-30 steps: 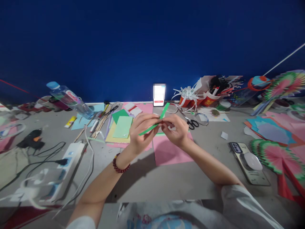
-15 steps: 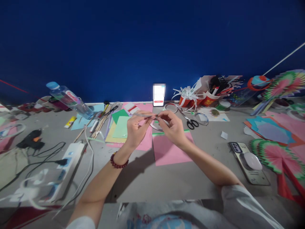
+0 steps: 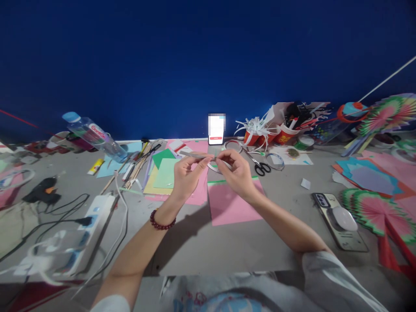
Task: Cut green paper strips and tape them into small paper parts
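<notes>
My left hand (image 3: 187, 174), with a dark red bead bracelet at its wrist, pinches a thin grey-white strip (image 3: 191, 154) between thumb and fingers. The strip lies nearly level above the table, its free end pointing left. My right hand (image 3: 236, 173) meets it at the right end, thumb and fingertips closed together there. What lies exactly between those right fingertips is too small to make out, though the strip runs up to them. Below, a pale curved band (image 3: 212, 167) shows partly between the hands. A pink sheet (image 3: 235, 206) with a green top edge lies under my right wrist.
A lit phone (image 3: 216, 129) stands against the blue wall. Black-handled scissors (image 3: 261, 167) and red cups (image 3: 282, 138) are to the right, with another phone (image 3: 349, 240) nearer. Coloured sheets (image 3: 163, 173), a bottle (image 3: 100, 135) and a power strip (image 3: 87, 236) lie leftward.
Both hands stay almost in place, with small finger shifts at the strip. The fingertips of the two hands are slightly farther apart now.
</notes>
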{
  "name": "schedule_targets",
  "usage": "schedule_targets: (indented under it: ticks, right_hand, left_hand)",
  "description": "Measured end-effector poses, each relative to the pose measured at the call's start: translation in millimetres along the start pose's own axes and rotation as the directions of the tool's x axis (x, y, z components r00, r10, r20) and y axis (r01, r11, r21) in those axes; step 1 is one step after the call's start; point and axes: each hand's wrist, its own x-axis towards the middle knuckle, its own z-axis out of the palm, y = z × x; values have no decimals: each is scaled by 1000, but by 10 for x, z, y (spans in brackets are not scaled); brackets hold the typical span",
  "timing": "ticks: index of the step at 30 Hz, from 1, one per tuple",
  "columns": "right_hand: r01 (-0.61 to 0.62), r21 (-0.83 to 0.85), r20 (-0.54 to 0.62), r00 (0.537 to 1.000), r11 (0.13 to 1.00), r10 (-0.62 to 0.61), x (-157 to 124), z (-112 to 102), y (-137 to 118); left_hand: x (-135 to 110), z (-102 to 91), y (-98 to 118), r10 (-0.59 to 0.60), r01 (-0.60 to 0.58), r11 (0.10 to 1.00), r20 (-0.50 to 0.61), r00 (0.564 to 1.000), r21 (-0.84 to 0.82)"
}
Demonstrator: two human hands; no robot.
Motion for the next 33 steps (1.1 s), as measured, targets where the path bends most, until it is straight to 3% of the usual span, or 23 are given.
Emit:
schedule_targets:
  ticks: [10,19,33]
  right_hand:
    - [17,-2,-19,1000,1000,-17,9,14,13]
    - [41,-24,-22,999,999,-41,5,11,55]
    - [19,-93,-40,999,995,-23,14,3,54]
  left_hand:
    - [-6,11,17,54,-54,998,25,998,-33]
    - [-34,84,18,-178,167,976,-70,982,-140]
    - [-50,133,58,-264,233,941,-103,959,-244]
